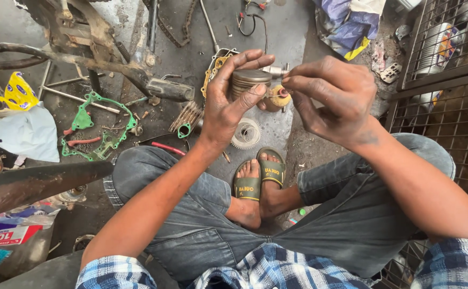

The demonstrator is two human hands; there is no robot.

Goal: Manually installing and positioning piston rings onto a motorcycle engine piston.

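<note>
Two greasy hands, left hand (pixel 228 104) clasping ribbed round metal clutch stack (pixel 250 83), right hand (pixel 333 99) pinching its shaft end (pixel 283 92)

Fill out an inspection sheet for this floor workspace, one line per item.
Surface: grey concrete floor, oil-stained and gritty.
Job's things: a round ribbed metal part sits in the left hand; the right hand pinches at a small shaft end beside it.
Clutter: green gasket, toothed gear, red-handled tool, chain, loose bolts.
Grip: left curled around the round part; right fingertips closed on the shaft end.
Cables: a black wire loop lies on the floor at the top.
Surroundings: rusty motorcycle frame to the left, wire mesh cage to the right, blue plastic bag.
</note>
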